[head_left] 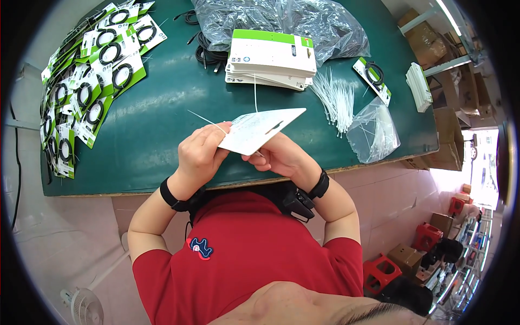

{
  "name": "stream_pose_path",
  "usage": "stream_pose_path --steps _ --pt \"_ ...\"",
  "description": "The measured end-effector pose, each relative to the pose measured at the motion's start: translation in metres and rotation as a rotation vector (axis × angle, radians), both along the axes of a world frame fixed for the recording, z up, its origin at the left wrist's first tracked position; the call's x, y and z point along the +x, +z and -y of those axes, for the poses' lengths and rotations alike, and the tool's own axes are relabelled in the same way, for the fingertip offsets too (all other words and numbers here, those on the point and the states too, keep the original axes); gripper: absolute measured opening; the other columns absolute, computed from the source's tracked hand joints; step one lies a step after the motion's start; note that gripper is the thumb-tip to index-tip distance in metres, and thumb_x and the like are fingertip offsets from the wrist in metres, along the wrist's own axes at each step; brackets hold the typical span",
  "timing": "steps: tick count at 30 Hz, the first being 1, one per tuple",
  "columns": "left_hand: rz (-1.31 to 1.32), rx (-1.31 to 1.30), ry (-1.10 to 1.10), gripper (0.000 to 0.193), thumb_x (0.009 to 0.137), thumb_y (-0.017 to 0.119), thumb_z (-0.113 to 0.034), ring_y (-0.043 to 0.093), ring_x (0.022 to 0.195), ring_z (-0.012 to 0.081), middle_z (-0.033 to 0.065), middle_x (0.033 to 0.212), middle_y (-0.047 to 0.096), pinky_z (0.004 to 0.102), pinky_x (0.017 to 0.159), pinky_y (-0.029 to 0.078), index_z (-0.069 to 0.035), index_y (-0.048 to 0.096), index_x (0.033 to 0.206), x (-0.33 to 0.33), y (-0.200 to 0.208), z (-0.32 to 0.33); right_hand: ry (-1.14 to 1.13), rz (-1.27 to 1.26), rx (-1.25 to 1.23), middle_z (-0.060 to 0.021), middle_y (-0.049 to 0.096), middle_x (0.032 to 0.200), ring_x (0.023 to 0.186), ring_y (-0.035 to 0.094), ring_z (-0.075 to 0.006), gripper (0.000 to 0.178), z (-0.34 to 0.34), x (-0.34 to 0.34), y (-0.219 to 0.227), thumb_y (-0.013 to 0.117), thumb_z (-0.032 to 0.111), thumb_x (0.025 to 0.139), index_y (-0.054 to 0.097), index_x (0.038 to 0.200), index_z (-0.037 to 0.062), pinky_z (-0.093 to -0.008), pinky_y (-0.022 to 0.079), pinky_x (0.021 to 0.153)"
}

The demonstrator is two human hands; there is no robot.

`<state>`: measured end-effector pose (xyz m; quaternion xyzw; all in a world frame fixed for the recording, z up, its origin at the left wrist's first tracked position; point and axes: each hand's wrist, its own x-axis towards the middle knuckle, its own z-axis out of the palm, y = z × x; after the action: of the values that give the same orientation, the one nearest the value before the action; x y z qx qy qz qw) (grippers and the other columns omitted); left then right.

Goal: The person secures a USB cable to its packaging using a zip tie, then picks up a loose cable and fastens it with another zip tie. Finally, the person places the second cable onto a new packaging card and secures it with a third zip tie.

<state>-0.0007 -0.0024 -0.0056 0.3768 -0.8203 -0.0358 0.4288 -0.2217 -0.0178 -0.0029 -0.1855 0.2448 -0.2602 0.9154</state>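
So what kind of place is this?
Probably a packing workshop: a heap of carded black cables, a stack of cards and a bunch of white zip ties lie on one green table.

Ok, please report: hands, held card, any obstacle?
Left hand holds white card; right hand at its lower edge. Thin ties stick out. Card stack beyond, clear of hands.

room outside left hand (196,154), card stack (271,57) ahead

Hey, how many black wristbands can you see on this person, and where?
2. One wristband is around the wrist of the left hand, the other wristband around that of the right hand. Both wrists are in view, so none seems hidden.
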Motion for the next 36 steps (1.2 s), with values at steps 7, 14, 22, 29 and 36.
stream_pose_path --steps 7,14,22,29,36 --pt "-0.154 0.370 0.012 0.025 0.087 0.072 -0.012 0.071 0.086 0.0303 0.0133 0.103 0.072 0.0350 0.073 0.056 -0.002 0.062 0.108 -0.001 0.003 -0.005 0.008 -0.273 -0.388 -0.0083 0.069 0.088 0.064 0.057 -0.0084 0.019 -0.001 0.004 -0.008 0.067 0.012 0.094 0.069 0.107 -0.0014 -0.0223 0.042 0.050" --pt "-0.648 1.023 0.030 0.029 0.097 0.065 -0.026 0.067 0.075 0.0154 0.0077 0.096 0.071 0.0265 0.058 0.052 -0.002 0.061 0.112 0.002 0.000 0.004 -0.033 -0.394 -0.632 -0.0089 0.070 0.092 0.076 0.066 -0.0108 0.016 0.005 -0.003 0.007 0.068 0.008 0.094 0.069 0.104 -0.0039 -0.0227 0.054 0.060" --pt "-0.864 1.380 0.036 0.032 0.100 0.060 -0.036 0.060 0.067 0.0051 0.0032 0.093 0.069 0.0170 0.047 0.042 -0.006 0.062 0.112 0.004 0.002 0.007 -0.157 -0.481 -0.803 -0.0068 0.068 0.091 0.076 0.067 -0.0114 0.007 0.002 0.000 0.010 0.064 0.003 0.094 0.068 0.098 -0.0028 -0.0224 0.055 0.062" --pt "-0.983 1.547 0.054 0.031 0.100 0.060 -0.037 0.060 0.066 0.0038 0.0016 0.093 0.069 0.0163 0.049 0.043 -0.008 0.061 0.112 0.006 0.003 0.004 -0.345 -0.638 -1.193 -0.0060 0.065 0.089 0.073 0.067 -0.0114 0.006 0.000 0.010 0.002 0.068 -0.003 0.090 0.068 0.095 -0.0022 -0.0215 0.054 0.060" --pt "-0.984 1.539 0.029 0.032 0.099 0.061 -0.038 0.061 0.068 0.0040 0.0008 0.092 0.069 0.0164 0.051 0.044 -0.009 0.061 0.112 0.007 0.000 0.004 -0.499 -0.767 -1.541 -0.0089 0.066 0.088 0.071 0.066 -0.0124 0.013 -0.002 0.017 -0.011 0.074 -0.006 0.083 0.068 0.093 -0.0007 -0.0227 0.052 0.056"
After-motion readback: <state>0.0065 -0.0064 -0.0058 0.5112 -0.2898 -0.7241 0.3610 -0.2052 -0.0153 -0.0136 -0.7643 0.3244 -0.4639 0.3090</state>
